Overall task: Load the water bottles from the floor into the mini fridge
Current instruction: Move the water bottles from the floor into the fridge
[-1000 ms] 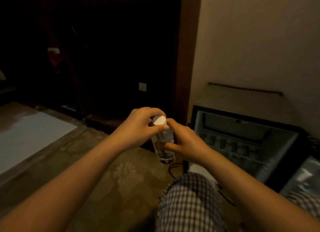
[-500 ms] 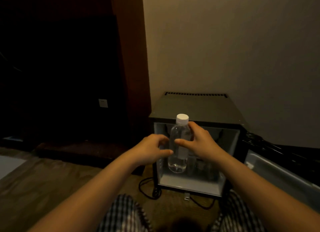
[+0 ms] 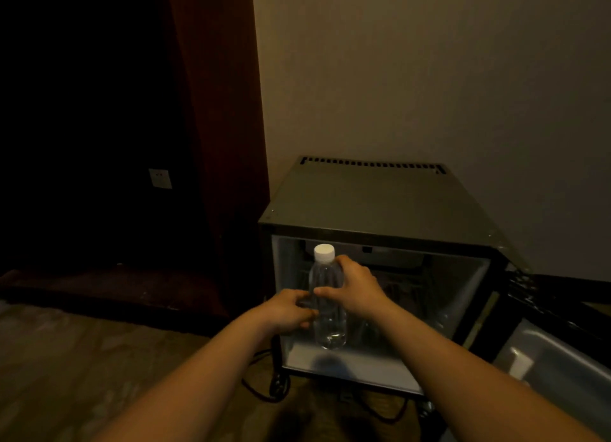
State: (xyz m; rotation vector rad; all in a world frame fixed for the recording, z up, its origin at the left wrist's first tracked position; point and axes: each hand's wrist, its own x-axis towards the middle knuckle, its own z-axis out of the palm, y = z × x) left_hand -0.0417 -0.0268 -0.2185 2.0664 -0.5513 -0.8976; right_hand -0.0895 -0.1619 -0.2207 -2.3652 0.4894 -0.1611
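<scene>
A clear water bottle with a white cap stands upright in the air in front of the open mini fridge. My right hand grips its upper body from the right, thumb across the front. On the bottle's left side, my left hand has its fingertips at the lower body; whether they touch it is unclear. The bottle's base hangs just above the fridge's pale floor at the left front of the compartment. Dark shapes, perhaps other bottles, sit deeper inside.
The fridge door hangs open to the right, with a white item in its shelf. A black power cable loops on the carpet by the fridge's left foot. A dark wooden panel and a wall socket are to the left.
The view has turned from the carpet to face the fridge. The bottle has gone from tilted to upright and moved into the fridge opening. My left hand has dropped from the cap to the bottle's side.
</scene>
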